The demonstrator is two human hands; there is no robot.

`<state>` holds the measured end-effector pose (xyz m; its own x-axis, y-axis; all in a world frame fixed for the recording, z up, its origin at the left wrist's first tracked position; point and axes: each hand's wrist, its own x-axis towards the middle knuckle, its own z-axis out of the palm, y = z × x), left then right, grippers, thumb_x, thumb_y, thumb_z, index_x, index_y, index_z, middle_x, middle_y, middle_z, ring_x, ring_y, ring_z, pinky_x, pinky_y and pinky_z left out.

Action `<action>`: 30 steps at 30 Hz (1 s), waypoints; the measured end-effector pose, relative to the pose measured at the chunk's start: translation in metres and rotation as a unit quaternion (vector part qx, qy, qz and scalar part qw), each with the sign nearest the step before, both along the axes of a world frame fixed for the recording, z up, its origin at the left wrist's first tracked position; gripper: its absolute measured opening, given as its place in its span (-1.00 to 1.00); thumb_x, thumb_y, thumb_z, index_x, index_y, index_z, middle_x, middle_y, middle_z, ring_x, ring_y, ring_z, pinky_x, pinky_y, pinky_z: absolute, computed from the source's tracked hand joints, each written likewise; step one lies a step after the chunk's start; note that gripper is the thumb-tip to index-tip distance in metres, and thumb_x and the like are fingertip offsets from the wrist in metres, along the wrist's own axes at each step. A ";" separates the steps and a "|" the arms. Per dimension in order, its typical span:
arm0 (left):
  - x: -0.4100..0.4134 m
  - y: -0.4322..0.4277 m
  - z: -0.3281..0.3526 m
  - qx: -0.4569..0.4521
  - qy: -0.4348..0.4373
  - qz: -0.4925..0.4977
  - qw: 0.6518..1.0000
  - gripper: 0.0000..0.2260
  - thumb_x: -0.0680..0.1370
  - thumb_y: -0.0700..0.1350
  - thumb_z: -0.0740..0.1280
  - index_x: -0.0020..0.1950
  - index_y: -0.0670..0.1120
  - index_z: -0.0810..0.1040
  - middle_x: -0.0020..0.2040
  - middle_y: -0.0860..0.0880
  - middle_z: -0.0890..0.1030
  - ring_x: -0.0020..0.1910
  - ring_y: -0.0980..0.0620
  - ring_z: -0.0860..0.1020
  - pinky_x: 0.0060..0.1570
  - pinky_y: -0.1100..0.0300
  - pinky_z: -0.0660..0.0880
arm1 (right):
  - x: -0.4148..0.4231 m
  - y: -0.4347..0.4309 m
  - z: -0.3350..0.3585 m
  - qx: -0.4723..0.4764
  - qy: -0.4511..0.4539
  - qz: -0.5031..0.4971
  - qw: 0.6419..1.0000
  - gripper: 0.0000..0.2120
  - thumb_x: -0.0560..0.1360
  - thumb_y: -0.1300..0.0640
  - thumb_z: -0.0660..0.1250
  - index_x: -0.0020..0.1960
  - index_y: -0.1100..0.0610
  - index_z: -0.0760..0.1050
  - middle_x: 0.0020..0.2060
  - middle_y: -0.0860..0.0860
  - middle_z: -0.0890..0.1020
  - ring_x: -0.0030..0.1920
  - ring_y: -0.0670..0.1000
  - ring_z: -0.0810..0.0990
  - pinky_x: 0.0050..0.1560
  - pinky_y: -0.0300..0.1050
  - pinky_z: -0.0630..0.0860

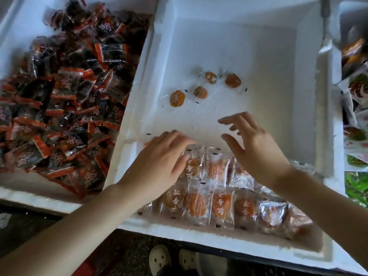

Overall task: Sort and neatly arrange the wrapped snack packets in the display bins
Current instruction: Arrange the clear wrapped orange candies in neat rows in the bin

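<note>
Left hand [159,162], centre-left of frame: palm down, fingers fairly straight and close together, laid on the upper-left end of the lined-up orange packets [209,202]. It presses on them and pinches nothing that can be seen. Right hand [253,150], just right of it: fingers spread apart, nothing held. Whether its palm touches the packets beneath cannot be told. Both hands are inside the white foam bin [310,100] that fills the centre of the frame. Progress, as a judgement: partly done. Two rows of orange packets sit side by side along the bin's lower edge, slightly overlapping, printed faces mostly up. The lower-right end of the rows looks looser, and is blurred. Four loose packets [200,92] lie scattered on the bin floor above the hands, well apart from the rows and from each other. These remain to be drawn into line, and much white floor shows between them and the rows. The neighbouring bin [39,200], at left of frame, holds a jumbled heap of dark red-and-black packets [65,100] in no order, so there is probably work left there too. The orange packets themselves are clear crinkled film with a round orange piece inside, white characters on the front and small black marks at the seams. They look light and slick, likely to slide or ride over one another when pushed. At the right edge, partly cut off, are mixed green packets [356,188].
</note>
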<state>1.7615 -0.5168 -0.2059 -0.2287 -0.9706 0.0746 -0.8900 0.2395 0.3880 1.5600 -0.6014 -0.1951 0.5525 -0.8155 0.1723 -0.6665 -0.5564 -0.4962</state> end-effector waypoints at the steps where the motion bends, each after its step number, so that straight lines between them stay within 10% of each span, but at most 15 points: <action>1: 0.001 -0.018 0.003 0.003 0.016 0.014 1.000 -0.70 0.61 -0.08 0.16 0.31 -0.09 0.47 0.23 -0.01 0.53 0.19 0.05 0.52 0.21 0.26 0.35 | 0.002 -0.019 -0.002 0.000 0.013 -0.024 1.000 -0.69 0.54 0.17 0.27 0.28 0.16 0.44 0.17 0.09 0.51 0.10 0.02 0.53 0.04 -0.18 0.45; 11: 0.015 -0.148 -0.030 0.125 0.000 0.154 0.980 -0.57 0.68 -0.14 0.11 0.54 -0.20 0.15 0.50 -0.19 0.27 0.46 -0.15 0.25 0.39 0.02 0.19 | 0.017 -0.154 -0.049 0.103 0.128 -0.122 0.979 -0.41 0.60 0.14 0.17 0.54 0.16 -0.03 0.53 0.08 0.02 0.52 0.07 -0.02 0.48 -0.05 -0.04; 20: 0.010 -0.150 -0.047 0.111 0.061 0.221 0.967 -0.46 0.55 -0.25 0.37 0.49 -0.21 0.26 0.33 -0.24 0.32 0.32 -0.18 0.36 0.26 0.14 0.30 | 0.005 -0.147 -0.060 0.058 0.113 -0.182 0.975 -0.62 0.52 0.19 0.31 0.30 0.22 0.32 0.23 0.20 0.39 0.25 0.19 0.32 0.22 0.00 0.28; 24: 0.011 -0.146 -0.044 0.103 0.080 0.224 0.966 -0.69 0.51 -0.20 0.41 0.24 -0.21 0.53 0.13 -0.20 0.50 0.10 -0.18 0.52 0.00 0.15 0.39 | 0.008 -0.146 -0.057 0.072 0.075 -0.179 0.978 -0.52 0.56 0.15 0.24 0.43 0.20 0.18 0.35 0.19 0.32 0.34 0.19 0.26 0.32 0.00 0.22; 30: 0.010 -0.132 -0.039 0.066 0.105 0.238 0.963 -0.94 0.61 -0.16 0.28 0.04 -0.13 0.43 -0.04 -0.02 0.53 -0.12 0.02 0.46 -0.33 0.32 0.28 | 0.021 -0.155 -0.058 0.104 0.007 -0.221 0.970 -0.36 0.47 0.22 0.38 0.44 0.21 0.14 0.33 0.19 0.37 0.32 0.19 0.31 0.30 -0.04 0.26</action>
